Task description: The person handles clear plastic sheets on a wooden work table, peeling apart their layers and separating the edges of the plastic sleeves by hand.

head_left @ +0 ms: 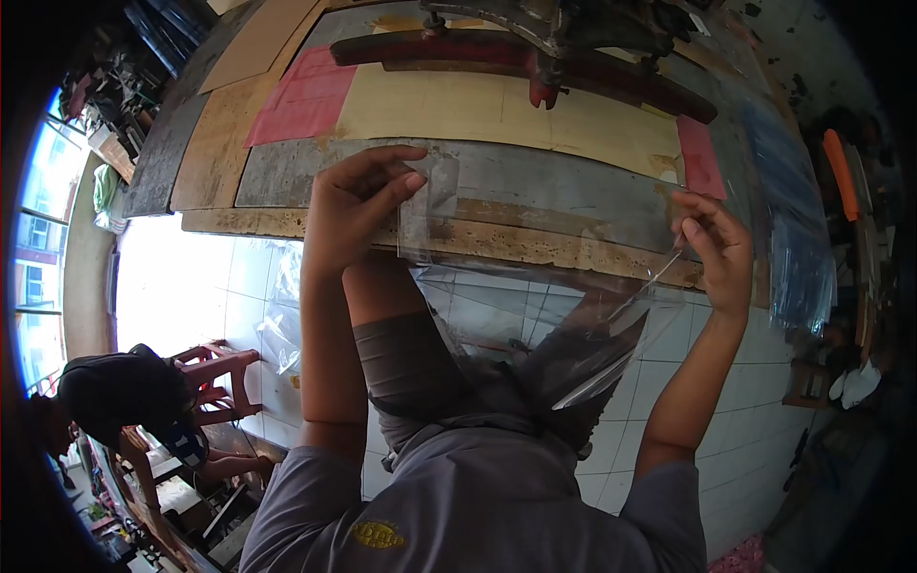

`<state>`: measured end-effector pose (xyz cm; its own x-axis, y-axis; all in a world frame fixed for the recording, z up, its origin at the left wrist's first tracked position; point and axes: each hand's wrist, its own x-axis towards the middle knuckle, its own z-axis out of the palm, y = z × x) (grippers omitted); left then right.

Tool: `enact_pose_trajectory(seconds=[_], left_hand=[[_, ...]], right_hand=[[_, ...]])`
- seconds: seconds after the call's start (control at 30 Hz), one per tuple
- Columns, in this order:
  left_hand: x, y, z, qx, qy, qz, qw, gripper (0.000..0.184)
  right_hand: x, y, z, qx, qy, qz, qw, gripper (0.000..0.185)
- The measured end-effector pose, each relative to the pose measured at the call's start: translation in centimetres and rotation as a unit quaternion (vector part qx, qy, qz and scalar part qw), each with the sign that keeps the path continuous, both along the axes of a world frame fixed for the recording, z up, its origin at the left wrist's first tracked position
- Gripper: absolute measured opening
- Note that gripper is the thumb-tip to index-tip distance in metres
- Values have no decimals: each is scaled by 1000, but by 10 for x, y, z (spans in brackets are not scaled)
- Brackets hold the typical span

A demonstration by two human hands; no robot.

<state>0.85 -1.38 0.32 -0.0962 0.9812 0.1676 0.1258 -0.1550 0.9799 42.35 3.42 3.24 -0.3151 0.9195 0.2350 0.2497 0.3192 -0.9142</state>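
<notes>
A clear plastic sheet (535, 310) hangs between my two hands at the near edge of the workbench, sagging over my lap. My left hand (368, 196) pinches its left corner between thumb and fingers, above the bench edge. At the other end, my right hand (712, 244) grips the right corner with the fingertips closed. Folds and glare run along the sheet's right side. Its exact lower outline is hard to make out against my legs and the tiles.
Across the bench stands a press-like machine with a dark red bar (449, 50), over a yellow sheet (449, 105) with pink ends. A pile of clear plastic (800, 258) hangs at the right edge. At left are a red stool (218, 382) and another person (129, 401).
</notes>
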Motion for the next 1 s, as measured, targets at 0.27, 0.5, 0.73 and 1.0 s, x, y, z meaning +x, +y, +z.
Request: enact_pose_trajectory(seconds=[0.27,0.5,0.73,1.0], left_hand=[[0,-1,1,21,-12,-12,1000,28],[-2,-1,1,4,-12,-23,1000,30],[-3,0,15,17,4,-35,999,30],[7,-14,46,24,27,-35,999,26]], right_hand=[[2,2,5,11,-46,21,999,23],[4,10,4,17,-56,28,998,25],[7,16,18,-7,-66,26,997,21],[14,11,21,-14,-76,-9,997,21]])
